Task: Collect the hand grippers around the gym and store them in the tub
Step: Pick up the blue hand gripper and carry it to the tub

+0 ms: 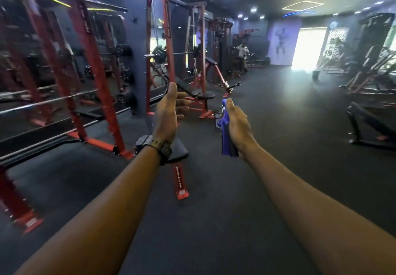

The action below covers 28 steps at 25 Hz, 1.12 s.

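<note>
Right hand (235, 125), fingers clamped round a blue gripper (225, 131) carried for storing, right of the watch-bearing left hand (169, 116), whose fingers are apart, empty; no tub in view

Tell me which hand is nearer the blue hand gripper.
Right. The right hand holds the hand gripper, fingers curled round it. The left hand is open and apart, off to the gripper's left.

Open floor (267, 107) right; racks (90, 60) left
</note>
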{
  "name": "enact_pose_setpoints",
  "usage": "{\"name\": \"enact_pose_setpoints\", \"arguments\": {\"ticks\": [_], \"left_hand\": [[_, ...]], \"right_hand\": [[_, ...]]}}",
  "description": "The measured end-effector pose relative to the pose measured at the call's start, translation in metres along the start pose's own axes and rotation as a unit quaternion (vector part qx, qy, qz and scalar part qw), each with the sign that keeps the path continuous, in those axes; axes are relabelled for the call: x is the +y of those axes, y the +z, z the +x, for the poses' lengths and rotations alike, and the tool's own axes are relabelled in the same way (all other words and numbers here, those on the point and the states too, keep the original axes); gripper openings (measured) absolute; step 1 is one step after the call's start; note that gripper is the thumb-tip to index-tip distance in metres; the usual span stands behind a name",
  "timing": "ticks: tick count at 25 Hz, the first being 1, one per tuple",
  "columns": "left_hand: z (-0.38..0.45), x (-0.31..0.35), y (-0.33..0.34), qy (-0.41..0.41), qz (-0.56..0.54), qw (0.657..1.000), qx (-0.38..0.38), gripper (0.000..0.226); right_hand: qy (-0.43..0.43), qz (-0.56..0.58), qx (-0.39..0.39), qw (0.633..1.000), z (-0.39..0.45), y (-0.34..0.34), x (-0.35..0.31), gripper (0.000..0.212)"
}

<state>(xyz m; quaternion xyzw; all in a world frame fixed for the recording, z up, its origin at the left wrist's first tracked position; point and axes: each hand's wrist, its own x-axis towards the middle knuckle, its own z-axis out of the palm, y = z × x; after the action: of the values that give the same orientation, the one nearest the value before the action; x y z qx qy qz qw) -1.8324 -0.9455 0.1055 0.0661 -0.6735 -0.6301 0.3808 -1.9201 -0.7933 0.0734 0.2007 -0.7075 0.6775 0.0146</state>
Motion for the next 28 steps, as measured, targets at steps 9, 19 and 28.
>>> {"name": "enact_pose_setpoints", "arguments": {"ticks": [9,19,28], "left_hand": [[0.140,-0.110,-0.017,-0.039,0.035,0.994,0.097,0.058],[0.338,-0.266,-0.076,-0.082,0.035,0.986,0.139,0.064],[0.540,-0.398,-0.134,-0.154,0.041,0.982,0.103,0.054]], "right_hand": [[0.022,0.004,-0.113,0.993,0.171,0.120,0.093,0.058],[0.062,-0.040,-0.174,0.982,0.367,0.273,0.201,0.058],[0.112,-0.082,-0.156,0.978,0.535,0.407,0.276,0.042]]}}
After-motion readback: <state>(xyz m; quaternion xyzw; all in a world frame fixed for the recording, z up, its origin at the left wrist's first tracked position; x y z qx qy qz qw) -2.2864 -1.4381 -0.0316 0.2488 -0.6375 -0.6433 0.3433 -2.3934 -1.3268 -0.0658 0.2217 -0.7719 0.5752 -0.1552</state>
